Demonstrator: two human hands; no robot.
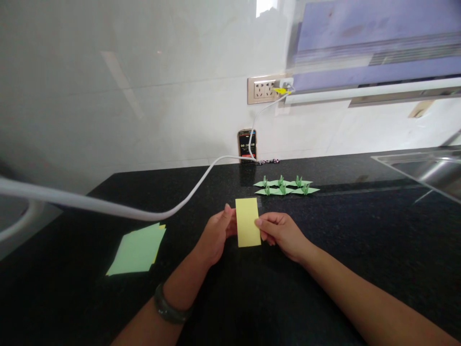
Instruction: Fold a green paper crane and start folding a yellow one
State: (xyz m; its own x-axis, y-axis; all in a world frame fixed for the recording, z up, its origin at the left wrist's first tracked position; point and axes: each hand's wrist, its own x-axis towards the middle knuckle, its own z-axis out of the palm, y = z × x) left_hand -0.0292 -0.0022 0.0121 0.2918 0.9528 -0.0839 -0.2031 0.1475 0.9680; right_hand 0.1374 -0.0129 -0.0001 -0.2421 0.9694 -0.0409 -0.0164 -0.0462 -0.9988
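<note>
A yellow paper rectangle point(248, 222), taller than it is wide, is held up above the black counter. My right hand point(283, 233) pinches its right edge between thumb and fingers. On the other side is my left hand point(216, 234), its thumb raised off the paper and its fingers partly hidden behind the left edge. That hand is open, and a dark bangle circles its wrist. Beyond the paper, several folded green paper cranes point(283, 191) stand in two rows. To the left lies a stack of green paper sheets point(139, 250), with yellow corners showing underneath.
A phone point(247, 145) showing a timer leans against the tiled wall. Its white cable point(201, 185) runs up to the socket point(264, 89), and a thick white cable stretch crosses the left foreground. A metal sink point(439, 170) is set into the counter point(342, 211) at right.
</note>
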